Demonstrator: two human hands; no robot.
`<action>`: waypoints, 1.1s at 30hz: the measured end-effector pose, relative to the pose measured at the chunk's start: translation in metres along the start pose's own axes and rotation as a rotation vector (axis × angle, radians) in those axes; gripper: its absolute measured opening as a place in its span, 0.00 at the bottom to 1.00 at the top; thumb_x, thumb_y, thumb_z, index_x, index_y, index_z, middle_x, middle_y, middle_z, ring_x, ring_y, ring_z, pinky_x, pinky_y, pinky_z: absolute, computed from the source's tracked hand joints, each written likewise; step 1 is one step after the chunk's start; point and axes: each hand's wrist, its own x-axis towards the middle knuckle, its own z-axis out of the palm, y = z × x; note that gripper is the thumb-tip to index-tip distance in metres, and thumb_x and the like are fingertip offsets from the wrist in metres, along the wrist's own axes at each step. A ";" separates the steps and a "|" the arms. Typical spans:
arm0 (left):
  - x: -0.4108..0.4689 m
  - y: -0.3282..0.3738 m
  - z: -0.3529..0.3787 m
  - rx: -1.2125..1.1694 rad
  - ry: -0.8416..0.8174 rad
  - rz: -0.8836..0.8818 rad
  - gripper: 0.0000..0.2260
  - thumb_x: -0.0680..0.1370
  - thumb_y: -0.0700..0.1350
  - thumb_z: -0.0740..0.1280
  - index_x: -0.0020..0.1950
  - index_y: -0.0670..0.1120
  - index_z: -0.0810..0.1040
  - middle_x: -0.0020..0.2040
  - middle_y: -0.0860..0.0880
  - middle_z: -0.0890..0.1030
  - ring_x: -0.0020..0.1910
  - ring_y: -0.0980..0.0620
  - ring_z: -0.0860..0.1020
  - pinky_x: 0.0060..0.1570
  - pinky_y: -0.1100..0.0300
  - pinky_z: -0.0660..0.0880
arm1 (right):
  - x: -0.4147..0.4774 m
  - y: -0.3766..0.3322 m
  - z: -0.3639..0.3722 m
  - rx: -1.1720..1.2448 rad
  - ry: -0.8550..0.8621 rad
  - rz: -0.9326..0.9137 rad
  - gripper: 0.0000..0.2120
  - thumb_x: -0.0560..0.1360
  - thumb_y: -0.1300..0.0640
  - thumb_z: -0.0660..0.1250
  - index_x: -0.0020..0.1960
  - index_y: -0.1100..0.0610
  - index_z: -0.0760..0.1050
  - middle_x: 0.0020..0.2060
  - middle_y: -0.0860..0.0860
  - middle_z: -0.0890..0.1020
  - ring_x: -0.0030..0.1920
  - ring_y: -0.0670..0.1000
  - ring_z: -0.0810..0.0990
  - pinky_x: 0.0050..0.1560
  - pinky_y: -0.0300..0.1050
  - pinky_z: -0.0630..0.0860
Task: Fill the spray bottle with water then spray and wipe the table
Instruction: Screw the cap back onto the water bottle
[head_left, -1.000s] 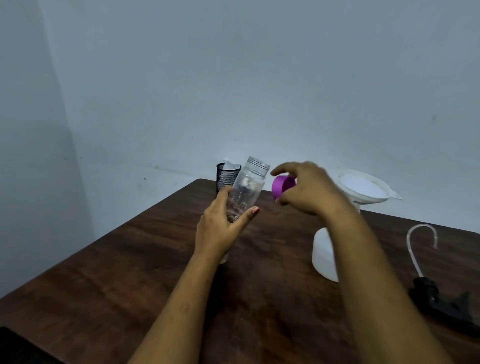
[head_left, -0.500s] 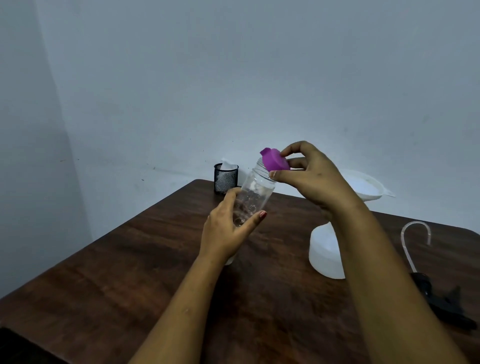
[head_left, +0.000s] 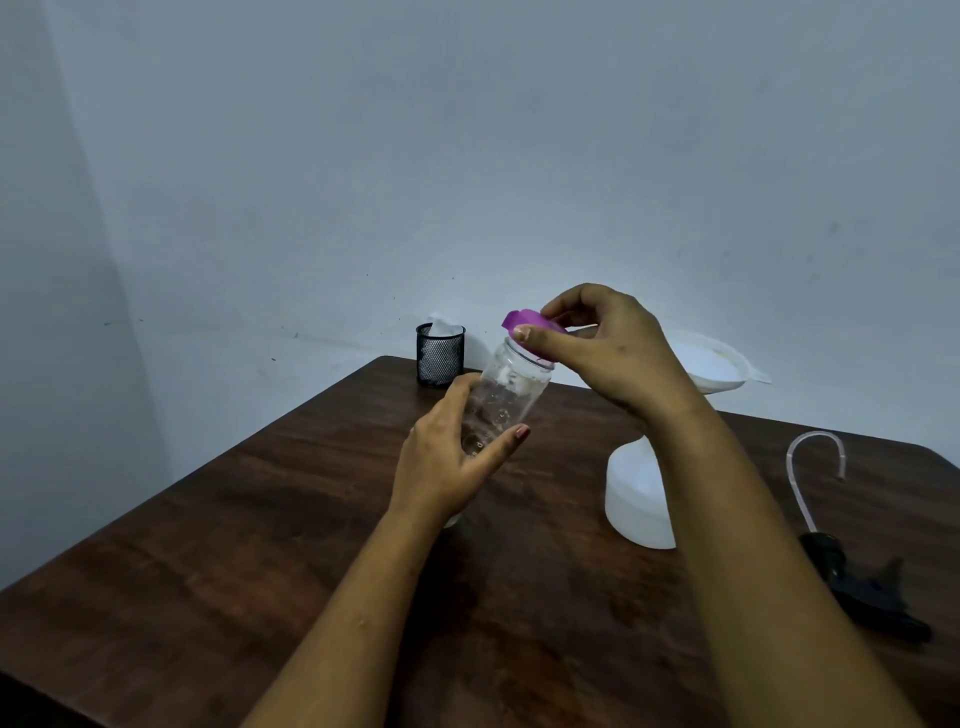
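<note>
My left hand (head_left: 447, 462) grips a clear plastic bottle (head_left: 511, 395), tilted to the right above the dark wooden table (head_left: 260, 545). My right hand (head_left: 608, 348) pinches a purple cap (head_left: 530, 325) that sits on the bottle's mouth. Behind my right forearm stands a white spray bottle body (head_left: 636, 499) with a white funnel (head_left: 717, 364) in its neck. The black spray trigger head (head_left: 862, 587) with its curved clear tube (head_left: 810, 478) lies on the table at the right.
A black mesh cup (head_left: 439, 356) holding a white cloth stands at the table's far edge by the wall. The table's left edge runs diagonally toward me.
My right hand has brought the purple cap from beside the bottle up onto its mouth. The left hand has kept hold of the tilted bottle.
</note>
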 end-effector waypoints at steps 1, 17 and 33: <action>0.000 0.001 0.000 -0.010 0.002 -0.003 0.25 0.70 0.66 0.65 0.62 0.56 0.69 0.50 0.56 0.81 0.48 0.58 0.80 0.47 0.52 0.79 | 0.000 0.001 0.000 0.015 -0.015 0.002 0.14 0.68 0.50 0.75 0.51 0.54 0.78 0.47 0.48 0.82 0.46 0.47 0.81 0.44 0.33 0.74; 0.001 0.003 0.001 -0.091 0.035 -0.016 0.26 0.71 0.64 0.64 0.65 0.54 0.68 0.53 0.55 0.81 0.50 0.60 0.80 0.49 0.57 0.79 | 0.002 0.000 -0.008 0.228 -0.176 -0.006 0.14 0.74 0.59 0.69 0.60 0.57 0.78 0.53 0.49 0.82 0.53 0.44 0.80 0.56 0.38 0.76; 0.001 -0.004 0.001 -0.002 0.054 -0.041 0.26 0.70 0.67 0.62 0.64 0.56 0.68 0.50 0.56 0.80 0.48 0.60 0.80 0.48 0.54 0.79 | 0.001 -0.005 0.000 0.203 -0.085 -0.016 0.05 0.77 0.59 0.65 0.49 0.56 0.79 0.45 0.52 0.83 0.45 0.48 0.81 0.48 0.42 0.81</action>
